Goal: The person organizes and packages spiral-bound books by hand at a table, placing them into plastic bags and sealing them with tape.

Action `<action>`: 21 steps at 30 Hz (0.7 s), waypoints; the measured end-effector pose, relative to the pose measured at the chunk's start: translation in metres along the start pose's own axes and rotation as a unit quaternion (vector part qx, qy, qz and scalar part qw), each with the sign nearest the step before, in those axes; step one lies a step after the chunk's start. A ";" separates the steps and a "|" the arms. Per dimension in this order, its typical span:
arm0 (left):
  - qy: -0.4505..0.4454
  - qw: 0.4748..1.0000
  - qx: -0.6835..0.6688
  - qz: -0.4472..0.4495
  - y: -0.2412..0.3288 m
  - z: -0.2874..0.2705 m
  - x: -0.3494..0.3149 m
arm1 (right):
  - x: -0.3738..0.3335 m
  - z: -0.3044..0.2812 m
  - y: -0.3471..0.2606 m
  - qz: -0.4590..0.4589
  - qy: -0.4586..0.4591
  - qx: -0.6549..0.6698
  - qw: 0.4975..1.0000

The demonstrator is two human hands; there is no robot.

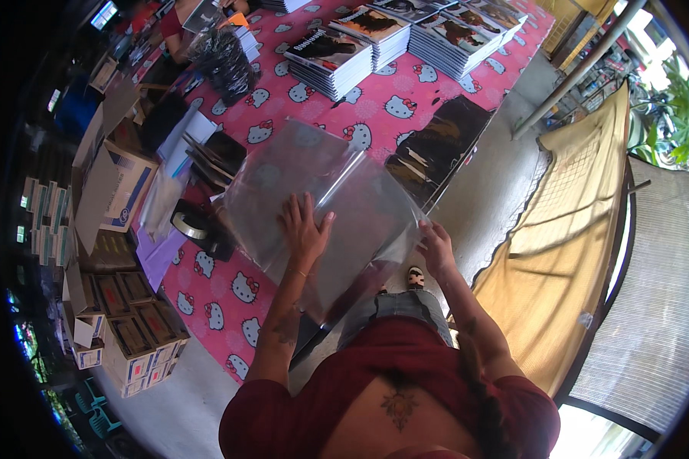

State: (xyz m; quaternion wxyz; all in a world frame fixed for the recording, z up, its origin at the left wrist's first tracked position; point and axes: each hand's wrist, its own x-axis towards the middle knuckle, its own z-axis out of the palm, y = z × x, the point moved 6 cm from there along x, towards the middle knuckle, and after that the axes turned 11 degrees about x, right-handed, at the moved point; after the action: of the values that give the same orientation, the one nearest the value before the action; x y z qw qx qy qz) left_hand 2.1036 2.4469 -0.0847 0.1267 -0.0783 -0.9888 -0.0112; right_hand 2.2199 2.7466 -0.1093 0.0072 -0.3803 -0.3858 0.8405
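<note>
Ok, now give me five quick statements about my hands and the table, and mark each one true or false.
1. The left hand lies with fingers spread on the clear plastic sheet. True.
2. The right hand holds a pair of scissors. False: its fingers are at the right-hand edge of the clear plastic sheet.
3. Stacks of glossy-covered books stand toward the far end of the table. True.
4. The tablecloth is plain blue. False: it is pink with a cartoon cat print.
5. The tape dispenser sits to the left of the clear plastic sheet. True.
</note>
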 end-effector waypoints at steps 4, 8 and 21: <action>0.013 1.000 -0.001 0.003 0.003 -0.006 0.003 | 0.002 0.013 -0.031 -0.168 -0.079 -0.046 0.981; 0.006 1.000 0.009 -0.001 0.002 -0.006 0.002 | 0.024 -0.009 -0.011 -0.009 0.024 0.045 0.999; -0.049 0.999 0.018 -0.017 0.001 -0.001 0.000 | 0.052 -0.024 -0.057 -0.109 -0.022 -0.032 0.993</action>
State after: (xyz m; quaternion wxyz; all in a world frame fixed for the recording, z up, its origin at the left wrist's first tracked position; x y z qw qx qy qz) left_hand 2.1044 2.4474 -0.0838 0.0796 -0.0598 -0.9950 0.0079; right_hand 2.1821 2.8177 -0.1151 0.0779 -0.3174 -0.4515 0.8303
